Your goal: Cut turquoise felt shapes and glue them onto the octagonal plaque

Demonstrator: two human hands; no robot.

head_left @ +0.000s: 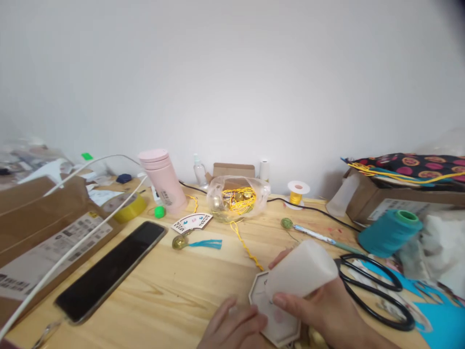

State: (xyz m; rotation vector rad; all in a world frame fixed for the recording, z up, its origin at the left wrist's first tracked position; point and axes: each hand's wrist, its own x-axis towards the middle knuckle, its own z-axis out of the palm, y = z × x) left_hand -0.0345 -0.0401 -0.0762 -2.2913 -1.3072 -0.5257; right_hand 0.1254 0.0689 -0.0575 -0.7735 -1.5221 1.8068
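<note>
So the right hand is wrapping a closed grip around a whitish cylinder, thumb on the near side, and it's holding the thing tilted just over an octagonal plaque near the front of the surface. Guessing the slant is there because the lower end is being aimed at the plaque's face, but the fingers are hiding any contact. The left hand is sitting at the plaque's left edge, probably steadying it; can't tell if that grip is pinching the rim or just resting there. Black-handled scissors are lying just right of the right hand, maybe being left handy, and a yellow cord is trailing toward the plaque's far edge. As for direction, the cylinder's broad end is pointing right and slightly away, its long axis running from lower left to upper right.
</note>
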